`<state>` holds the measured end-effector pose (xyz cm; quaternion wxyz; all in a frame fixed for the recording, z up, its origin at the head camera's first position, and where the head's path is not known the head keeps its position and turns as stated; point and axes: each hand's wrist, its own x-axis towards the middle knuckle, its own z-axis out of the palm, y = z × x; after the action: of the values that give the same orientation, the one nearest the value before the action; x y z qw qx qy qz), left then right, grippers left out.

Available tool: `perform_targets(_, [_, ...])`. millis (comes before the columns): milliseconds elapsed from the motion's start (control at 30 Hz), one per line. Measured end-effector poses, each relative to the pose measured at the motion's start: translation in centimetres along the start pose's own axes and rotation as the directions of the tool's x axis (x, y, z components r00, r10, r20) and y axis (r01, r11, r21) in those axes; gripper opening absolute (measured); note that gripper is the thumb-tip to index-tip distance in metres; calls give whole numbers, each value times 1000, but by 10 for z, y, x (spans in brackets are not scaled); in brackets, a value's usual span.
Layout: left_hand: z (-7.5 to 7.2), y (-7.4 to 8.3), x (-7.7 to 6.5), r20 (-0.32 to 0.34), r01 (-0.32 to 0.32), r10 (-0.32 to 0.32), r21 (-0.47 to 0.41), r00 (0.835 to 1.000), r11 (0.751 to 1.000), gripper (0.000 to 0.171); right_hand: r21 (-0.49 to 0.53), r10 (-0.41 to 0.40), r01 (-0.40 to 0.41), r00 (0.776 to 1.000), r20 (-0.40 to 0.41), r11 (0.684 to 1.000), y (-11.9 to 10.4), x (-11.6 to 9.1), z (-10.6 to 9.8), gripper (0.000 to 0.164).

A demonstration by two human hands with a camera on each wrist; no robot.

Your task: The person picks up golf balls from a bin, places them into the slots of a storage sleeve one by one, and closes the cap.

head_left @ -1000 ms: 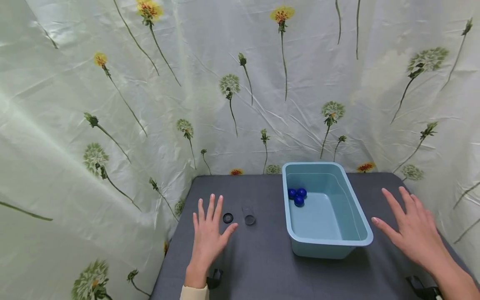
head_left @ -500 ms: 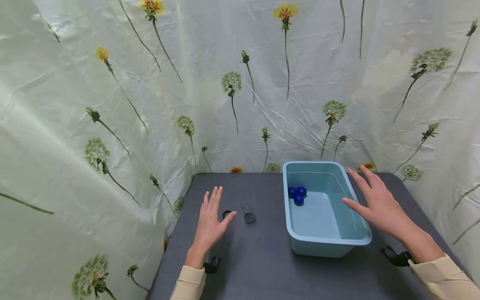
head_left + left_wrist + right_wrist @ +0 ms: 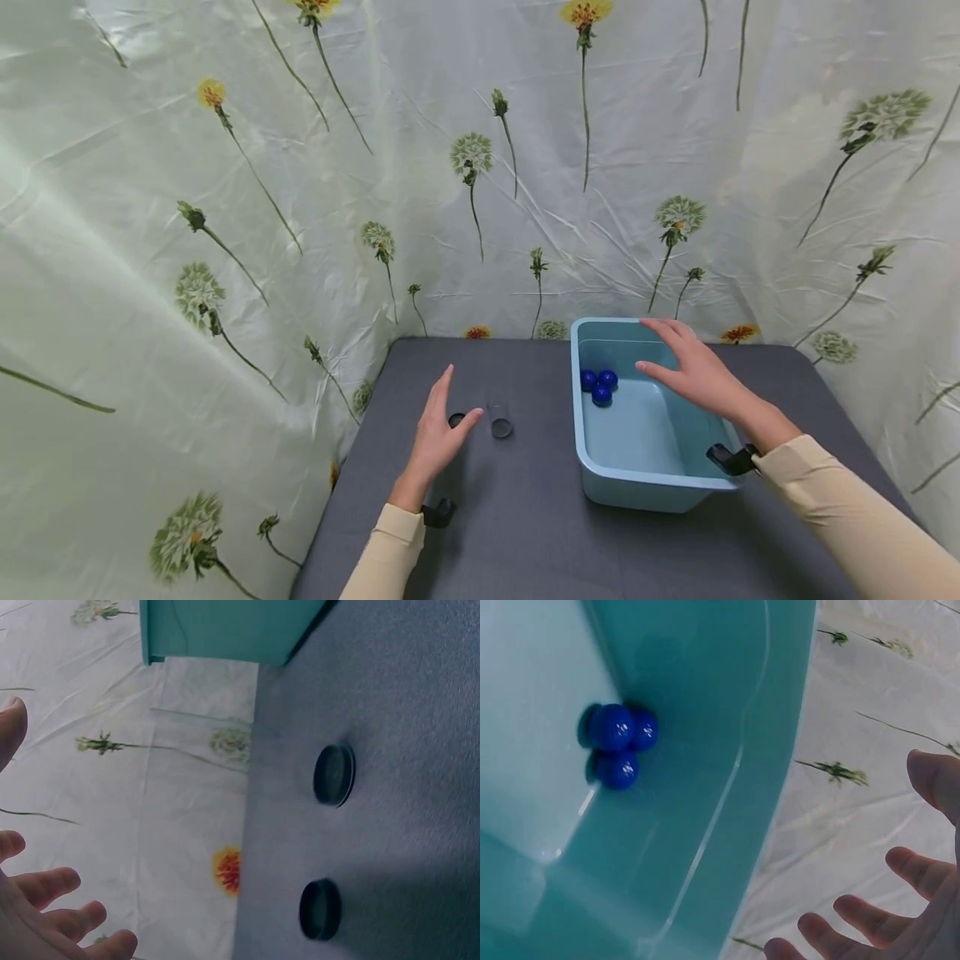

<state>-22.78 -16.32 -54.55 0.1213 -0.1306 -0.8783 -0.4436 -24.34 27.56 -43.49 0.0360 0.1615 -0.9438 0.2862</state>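
Right hand [image 3: 693,375] has swung left since a second ago: then out past the bin's right side, now over the bin [image 3: 633,475]. Left hand [image 3: 437,433] has turned more side-on and sits a touch further right. Bin, balls, tube and cap keep their places relative to one another.

Right hand: fingers extended, thumb held well apart, nothing in its grasp. Head view has it across the bin's right wall and far right part, covering those. Three blue balls [image 3: 602,396] lie on the bin floor by the left wall, toward the far end, bunched and touching; the hand is apart from them. Bin walls stand all round them.

Left hand: fingers straight, thumb spread away, holding nothing. Black cap [image 3: 457,420] is just beyond, partly hidden behind the hand in head view; left wrist view shows it whole, lying on the counter [image 3: 517,533]. Clear tube [image 3: 500,422] with a dark base stands upright to the right of the cap, near but apart. Tube walls are faint, hard to trace. Bare counter lies between tube and bin.

Behind: pale sheet [image 3: 420,167] with printed dandelions, hanging at the counter's far edge and down the left side. Long cream sleeves [image 3: 855,508] on both arms; black mount [image 3: 438,512] at each wrist.
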Motion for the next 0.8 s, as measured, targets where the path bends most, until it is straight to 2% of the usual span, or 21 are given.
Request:
perform_targets(333, [28,3,6,-14,35,-36,-82,999,996,91,134,13,-27,995,100,991,18,37,36,67])
perform_targets(567, [49,-7,6,-68,50,-57,-106,996,993,93,232,53,-98,980,192,968,29,54,64,65])
perform_targets(667, [58,-10,9,-70,75,-84,-124,994,989,94,231,70,-123,972,226,965,33,61,74,64])
perform_targets(800, [69,-11,12,-17,104,-108,-152,994,983,96,181,112,-164,957,269,970,40,65,83,61])
